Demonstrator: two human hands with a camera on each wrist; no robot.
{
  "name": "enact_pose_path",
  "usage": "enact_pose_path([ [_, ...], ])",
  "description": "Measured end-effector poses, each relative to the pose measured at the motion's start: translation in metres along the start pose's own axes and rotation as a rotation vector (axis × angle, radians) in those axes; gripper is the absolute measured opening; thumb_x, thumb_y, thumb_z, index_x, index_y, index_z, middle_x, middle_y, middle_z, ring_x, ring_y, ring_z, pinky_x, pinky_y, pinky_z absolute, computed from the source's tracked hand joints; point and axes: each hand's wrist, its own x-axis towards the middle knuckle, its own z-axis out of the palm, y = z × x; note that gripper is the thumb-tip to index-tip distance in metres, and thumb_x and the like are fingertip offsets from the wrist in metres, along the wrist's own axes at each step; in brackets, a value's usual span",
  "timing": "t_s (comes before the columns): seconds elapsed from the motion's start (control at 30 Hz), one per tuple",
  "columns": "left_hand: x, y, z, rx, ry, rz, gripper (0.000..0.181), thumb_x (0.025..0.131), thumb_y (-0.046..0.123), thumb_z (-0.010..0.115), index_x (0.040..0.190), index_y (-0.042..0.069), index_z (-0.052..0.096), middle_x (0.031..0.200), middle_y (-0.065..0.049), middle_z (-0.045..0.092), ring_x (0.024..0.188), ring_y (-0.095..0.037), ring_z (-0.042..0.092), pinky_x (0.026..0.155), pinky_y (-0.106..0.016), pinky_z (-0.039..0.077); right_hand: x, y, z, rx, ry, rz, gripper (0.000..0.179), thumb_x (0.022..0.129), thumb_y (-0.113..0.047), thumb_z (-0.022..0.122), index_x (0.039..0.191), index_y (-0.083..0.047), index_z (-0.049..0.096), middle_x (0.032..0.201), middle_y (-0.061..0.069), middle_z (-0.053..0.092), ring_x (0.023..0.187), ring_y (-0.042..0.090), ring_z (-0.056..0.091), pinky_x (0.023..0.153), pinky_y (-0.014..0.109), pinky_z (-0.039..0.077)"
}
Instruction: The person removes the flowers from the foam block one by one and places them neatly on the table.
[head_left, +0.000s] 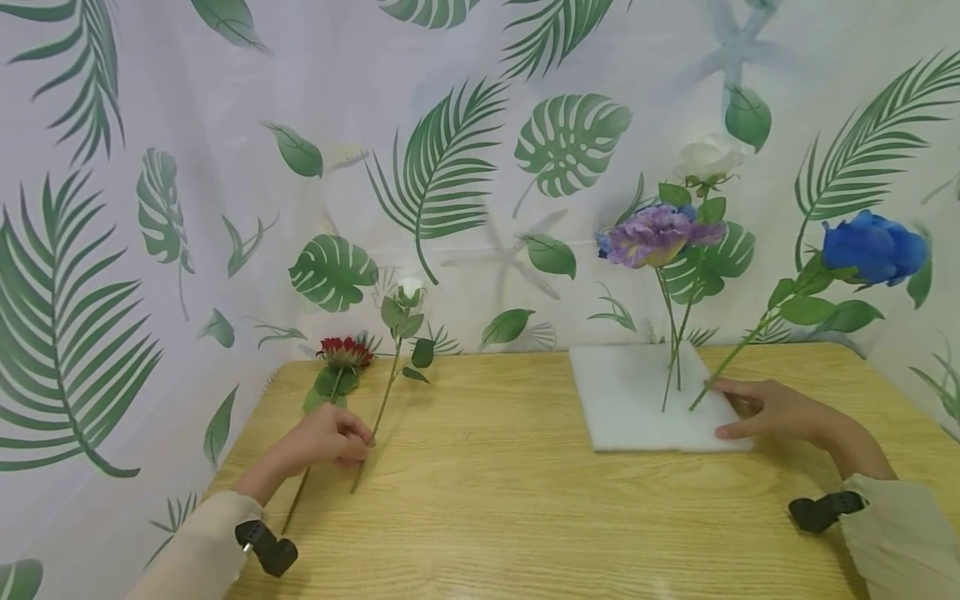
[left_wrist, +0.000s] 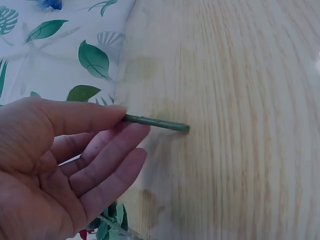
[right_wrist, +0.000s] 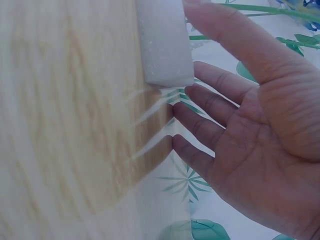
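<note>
My left hand (head_left: 330, 437) pinches the stem of a white rose (head_left: 410, 292) between thumb and fingertips. In the left wrist view, the cut end of the green stem (left_wrist: 160, 123) sticks out past the fingertips. A red flower (head_left: 345, 352) with a long stem lies beside and partly under that hand. At the right, my right hand (head_left: 787, 412) rests against a white foam board (head_left: 626, 408), thumb at its near right corner and the other fingers loosely extended along its side. Standing in the board are a purple flower (head_left: 652, 237), another white rose (head_left: 708, 162) and a tilted blue rose (head_left: 873, 247).
A wood-grain table (head_left: 480, 500) carries everything. Behind it hangs a white curtain (head_left: 465, 50) printed with green leaves. More blue petals (head_left: 603, 242) show behind the purple flower. Each wrist wears a small black camera.
</note>
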Motion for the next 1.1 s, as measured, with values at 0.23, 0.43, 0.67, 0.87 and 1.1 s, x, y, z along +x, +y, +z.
enact_pose_path([
  [0.23, -0.010, 0.003, -0.005, -0.018, -0.093, -0.065, 0.013, 0.083, 0.000, 0.071, 0.092, -0.009, 0.070, 0.080, -0.004, 0.069, 0.071, -0.014, 0.068, 0.066, -0.034, 0.063, -0.001, 0.001, -0.001, 0.009, 0.017, -0.018, 0.086, 0.089, -0.034, 0.079, 0.155, 0.001, 0.037, 0.156, 0.039, 0.029, 0.141, 0.062, 0.028, 0.106, 0.074, 0.035],
  [0.43, -0.016, 0.000, -0.011, 0.012, -0.151, -0.077, 0.010, 0.083, 0.002, 0.072, 0.089, -0.005, 0.070, 0.076, -0.001, 0.067, 0.067, -0.013, 0.070, 0.063, -0.032, 0.062, -0.001, 0.002, 0.000, 0.007, 0.020, -0.017, 0.086, 0.089, -0.035, 0.080, 0.155, 0.000, 0.038, 0.156, 0.038, 0.031, 0.141, 0.062, 0.028, 0.106, 0.074, 0.035],
  [0.67, -0.023, -0.006, -0.015, 0.001, -0.167, -0.118, 0.012, 0.082, 0.000, 0.075, 0.091, -0.006, 0.069, 0.077, -0.003, 0.068, 0.067, -0.015, 0.070, 0.064, -0.034, 0.063, 0.000, 0.001, 0.000, 0.043, 0.022, -0.001, 0.090, 0.086, -0.034, 0.082, 0.155, 0.001, 0.037, 0.156, 0.037, 0.030, 0.142, 0.063, 0.024, 0.107, 0.076, 0.030],
  [0.87, -0.032, -0.008, -0.020, -0.033, -0.188, -0.146, 0.017, 0.084, 0.000, 0.074, 0.097, -0.009, 0.069, 0.080, -0.005, 0.069, 0.069, -0.015, 0.071, 0.066, -0.033, 0.063, 0.000, 0.001, 0.000, 0.028, 0.023, -0.001, 0.090, 0.086, -0.035, 0.082, 0.155, 0.001, 0.037, 0.157, 0.038, 0.029, 0.142, 0.063, 0.024, 0.107, 0.076, 0.030],
  [1.1, -0.040, -0.014, -0.028, -0.051, -0.207, -0.166, 0.017, 0.085, 0.002, 0.073, 0.096, -0.009, 0.068, 0.077, -0.004, 0.068, 0.069, -0.014, 0.070, 0.067, -0.032, 0.063, 0.001, 0.003, 0.000, 0.020, 0.027, -0.004, 0.090, 0.086, -0.035, 0.082, 0.155, 0.002, 0.037, 0.156, 0.036, 0.032, 0.143, 0.062, 0.025, 0.107, 0.076, 0.030],
])
